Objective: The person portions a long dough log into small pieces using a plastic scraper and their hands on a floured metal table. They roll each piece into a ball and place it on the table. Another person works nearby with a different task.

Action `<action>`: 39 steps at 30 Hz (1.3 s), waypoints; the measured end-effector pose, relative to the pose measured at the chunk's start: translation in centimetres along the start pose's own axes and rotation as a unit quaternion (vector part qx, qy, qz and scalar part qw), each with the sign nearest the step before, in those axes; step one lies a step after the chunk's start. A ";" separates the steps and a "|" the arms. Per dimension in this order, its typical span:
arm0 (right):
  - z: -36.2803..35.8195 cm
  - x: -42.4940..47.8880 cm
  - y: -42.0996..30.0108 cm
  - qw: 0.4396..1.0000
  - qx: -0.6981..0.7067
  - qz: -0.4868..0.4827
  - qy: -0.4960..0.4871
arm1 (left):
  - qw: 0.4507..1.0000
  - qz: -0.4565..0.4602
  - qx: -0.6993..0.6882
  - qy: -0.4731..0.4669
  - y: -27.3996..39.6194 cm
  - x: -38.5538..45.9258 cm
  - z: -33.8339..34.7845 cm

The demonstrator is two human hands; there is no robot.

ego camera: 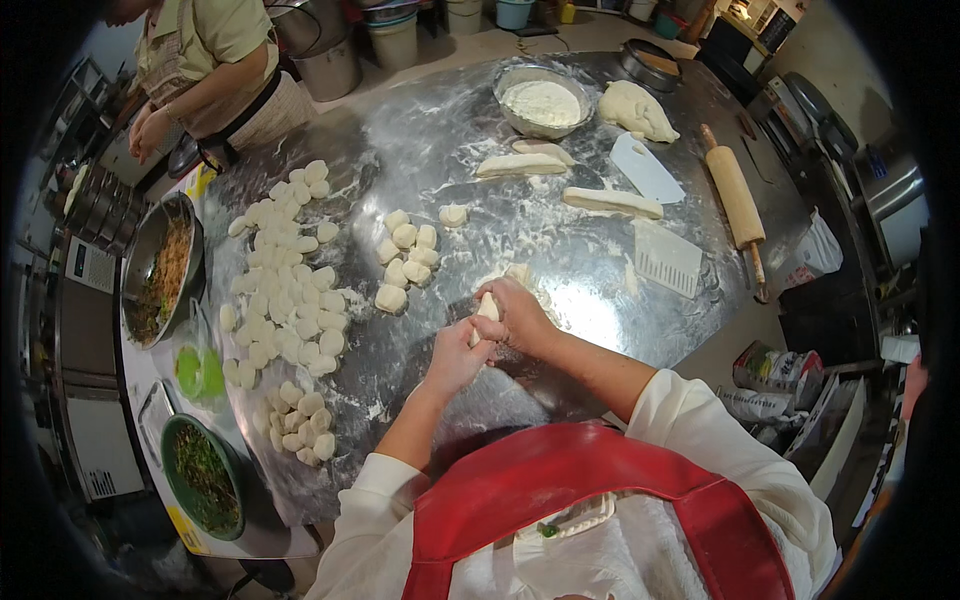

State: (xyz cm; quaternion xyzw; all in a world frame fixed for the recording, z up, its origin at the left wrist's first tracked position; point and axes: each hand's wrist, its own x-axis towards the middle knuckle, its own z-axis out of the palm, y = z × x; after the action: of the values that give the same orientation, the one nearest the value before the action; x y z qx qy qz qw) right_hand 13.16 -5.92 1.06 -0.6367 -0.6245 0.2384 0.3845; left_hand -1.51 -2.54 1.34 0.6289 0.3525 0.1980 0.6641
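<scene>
Both my hands meet over the front of a floured metal table (450,375). Between them is a strip of pale dough (488,307). My left hand (459,351) grips its near end, and my right hand (516,313) wraps around the far part. Some loose dough or flour (519,274) lies just beyond my right hand. Left of my hands is a small group of cut dough pieces (405,259), with a single dough piece (453,216) beside it. Farther left spreads a large cluster of flattened dough rounds (289,277). Nearer me sits a pile of smaller dough pieces (304,424).
Dough strips (613,202), a white scraper (646,169), a slotted scraper (667,259) and a rolling pin (735,196) lie right. A flour bowl (504,112) and dough lump (637,111) stand behind. Filling bowls (196,247) (238,517) line the left; a person (217,60) stands back left.
</scene>
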 end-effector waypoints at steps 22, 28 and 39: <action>-0.9 0.1 0.7 0.987 0.110 0.072 -0.089 | 0.992 -0.048 0.105 -0.050 -3.6 1.2 -1.4; 0.3 0.0 0.0 0.998 0.004 0.007 -0.058 | 0.999 -0.038 0.004 -0.021 -2.2 0.8 -0.4; -0.5 1.3 1.3 0.979 -0.122 -0.125 0.109 | 0.996 0.001 0.083 0.023 -1.9 0.9 -0.8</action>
State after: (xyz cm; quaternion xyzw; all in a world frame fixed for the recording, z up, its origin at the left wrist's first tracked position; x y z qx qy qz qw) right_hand 14.43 -4.67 0.56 -0.6179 -0.6778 0.0398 0.3964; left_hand -1.81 -1.63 -0.65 0.6775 0.3819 0.1831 0.6014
